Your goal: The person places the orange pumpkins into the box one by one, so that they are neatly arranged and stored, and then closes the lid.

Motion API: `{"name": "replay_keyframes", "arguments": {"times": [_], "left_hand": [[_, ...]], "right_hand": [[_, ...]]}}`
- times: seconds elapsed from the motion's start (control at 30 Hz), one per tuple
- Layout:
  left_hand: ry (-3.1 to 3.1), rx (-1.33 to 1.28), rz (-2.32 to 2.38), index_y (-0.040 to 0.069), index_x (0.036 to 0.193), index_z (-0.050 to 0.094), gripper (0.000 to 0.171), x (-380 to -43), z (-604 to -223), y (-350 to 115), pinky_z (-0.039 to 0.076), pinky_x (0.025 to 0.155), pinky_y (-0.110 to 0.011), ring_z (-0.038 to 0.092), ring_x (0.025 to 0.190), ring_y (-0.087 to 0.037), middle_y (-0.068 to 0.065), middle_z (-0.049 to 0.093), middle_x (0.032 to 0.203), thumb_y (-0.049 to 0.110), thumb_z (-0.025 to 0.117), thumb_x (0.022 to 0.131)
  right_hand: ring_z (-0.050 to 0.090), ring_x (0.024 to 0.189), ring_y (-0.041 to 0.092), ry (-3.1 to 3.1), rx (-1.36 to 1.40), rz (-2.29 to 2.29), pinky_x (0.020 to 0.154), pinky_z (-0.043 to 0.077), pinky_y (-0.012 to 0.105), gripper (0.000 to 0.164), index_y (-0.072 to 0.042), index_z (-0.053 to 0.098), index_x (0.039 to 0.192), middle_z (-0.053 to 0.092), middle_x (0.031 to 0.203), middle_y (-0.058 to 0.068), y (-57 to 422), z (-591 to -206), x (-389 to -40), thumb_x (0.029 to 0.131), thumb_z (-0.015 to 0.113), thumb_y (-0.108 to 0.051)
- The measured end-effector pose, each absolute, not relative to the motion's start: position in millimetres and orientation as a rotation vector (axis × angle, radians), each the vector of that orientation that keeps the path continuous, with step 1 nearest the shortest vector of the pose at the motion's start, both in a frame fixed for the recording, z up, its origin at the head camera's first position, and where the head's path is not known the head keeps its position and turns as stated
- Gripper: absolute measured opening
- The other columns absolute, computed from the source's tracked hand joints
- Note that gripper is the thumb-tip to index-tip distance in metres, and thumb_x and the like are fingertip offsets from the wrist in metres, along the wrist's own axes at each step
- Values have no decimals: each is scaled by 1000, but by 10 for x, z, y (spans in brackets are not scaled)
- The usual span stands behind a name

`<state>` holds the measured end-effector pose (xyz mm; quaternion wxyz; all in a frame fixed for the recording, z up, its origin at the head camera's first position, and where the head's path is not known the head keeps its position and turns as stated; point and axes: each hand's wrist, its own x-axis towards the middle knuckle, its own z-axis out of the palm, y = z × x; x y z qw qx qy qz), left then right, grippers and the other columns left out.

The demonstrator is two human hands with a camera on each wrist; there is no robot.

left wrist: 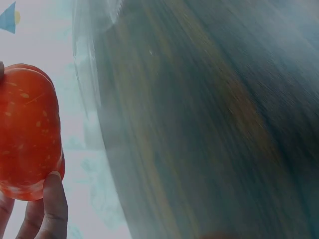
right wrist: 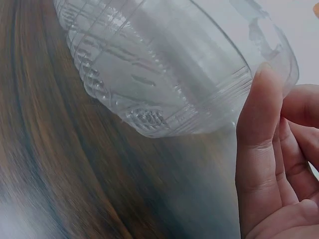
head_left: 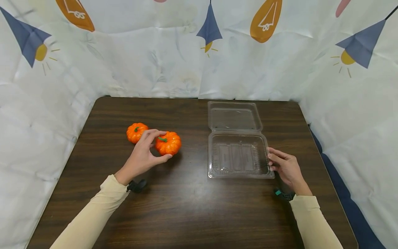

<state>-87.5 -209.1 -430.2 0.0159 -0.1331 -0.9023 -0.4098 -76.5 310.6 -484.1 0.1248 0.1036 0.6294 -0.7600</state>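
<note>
Between the thumb and fingers of my left hand (head_left: 145, 154) is a small orange pumpkin (head_left: 169, 144) with a green stem; the left wrist view shows the pumpkin (left wrist: 30, 134) close up with fingertips against its side. A second orange pumpkin (head_left: 135, 132) sits on the table just behind that hand, partly covered by it. On the right, a clear plastic clamshell box (head_left: 240, 155) lies with its lid (head_left: 234, 117) folded back. My right hand (head_left: 286, 166) pinches the box's right rim, thumb on one side and fingers on the other, as the right wrist view also shows.
The dark wood-grain table (head_left: 186, 211) has rounded far corners. White printed cloth (head_left: 133, 62) hangs behind it and along both sides. Dark blue fabric (head_left: 342, 193) shows past the table's right edge.
</note>
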Motion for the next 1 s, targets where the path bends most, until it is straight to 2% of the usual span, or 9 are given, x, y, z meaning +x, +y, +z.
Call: {"name": "replay_keyframes", "arguments": {"times": [0.37, 0.7, 1.0], "left_hand": [[-2794, -559, -1348, 18, 141, 56, 71, -948, -4221, -1770, 58, 99, -50, 56, 121, -24, -8, 46, 142, 25, 91, 79], [-2807, -655, -1382, 19, 140, 56, 71, -986, -4198, -1512, 58, 102, -48, 56, 122, -24, -5, 47, 138, 27, 91, 79], [-2802, -759, -1416, 19, 138, 56, 70, -1032, -4228, -1289, 56, 101, -46, 56, 121, -24, -5, 48, 138, 28, 91, 78]], "right_hand": [[66, 69, 6, 1766, 264, -2245, 57, 59, 20, 29, -14, 75, 128, 75, 86, -5, 2865, -4854, -727, 100, 68, -9], [66, 70, 6, 1848, 227, -2169, 59, 60, 21, 44, -2, 62, 141, 74, 88, -5, 2653, -4901, -699, 100, 69, -14], [67, 69, 6, 1858, 239, -2170, 57, 60, 22, 45, 0, 63, 140, 75, 87, -6, 2445, -4929, -716, 98, 72, -15]]}}
